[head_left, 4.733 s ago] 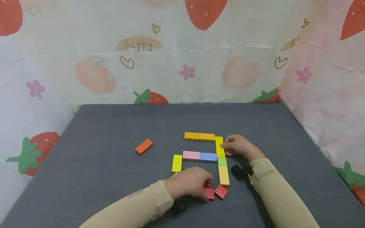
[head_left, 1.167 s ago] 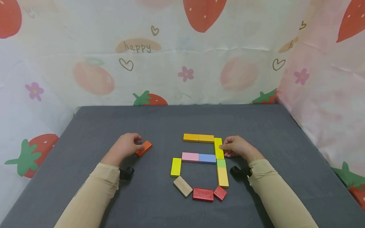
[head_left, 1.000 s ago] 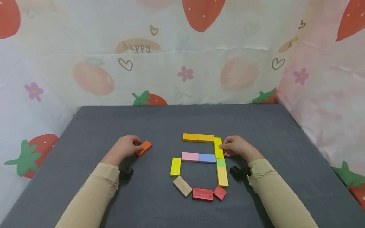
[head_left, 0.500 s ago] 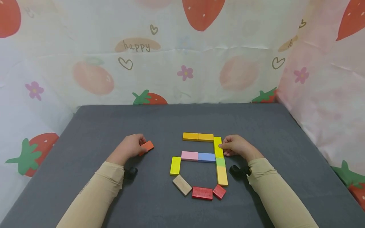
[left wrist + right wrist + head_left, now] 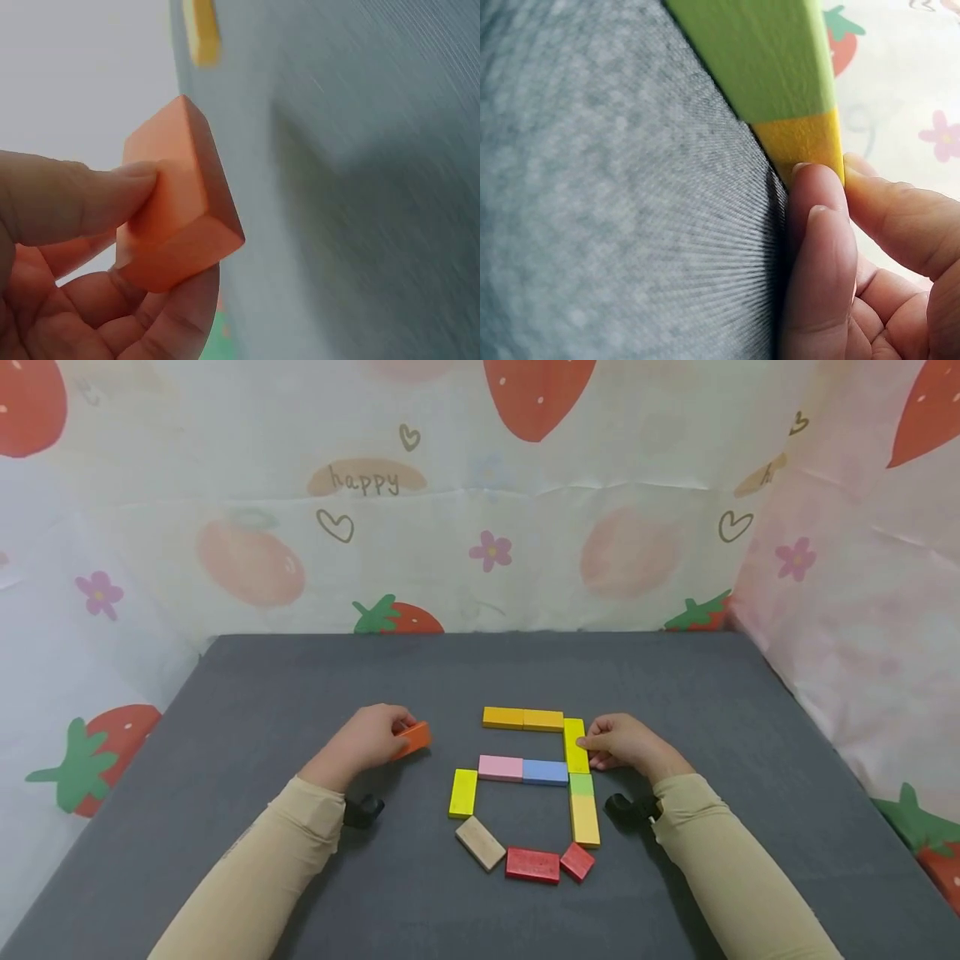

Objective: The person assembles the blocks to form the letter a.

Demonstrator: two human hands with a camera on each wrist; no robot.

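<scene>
My left hand [image 5: 362, 745] pinches an orange block [image 5: 417, 739] between thumb and fingers, left of the arranged blocks. In the left wrist view the orange block [image 5: 169, 199] is held up off the cloth, its shadow falling to one side. My right hand [image 5: 628, 745] has its thumb on the upright yellow block [image 5: 575, 737] and its bent fingers against the outer side. Seen from the right wrist, those fingertips touch the yellow block [image 5: 802, 142] beside a green block [image 5: 772, 60].
Two amber blocks [image 5: 522, 719] form the top row. Pink [image 5: 500, 767] and blue [image 5: 545, 772] blocks make the middle row. Below are a yellow block [image 5: 462, 792], a plain wood block [image 5: 480, 843], red blocks [image 5: 532, 865] and a tan-yellow block [image 5: 585, 821]. Grey cloth [image 5: 187, 793] covers the table.
Earlier the left hand was at the red blocks. It then went to the orange block, gripped it, and has lifted it and moved right. The right hand stays in place.
</scene>
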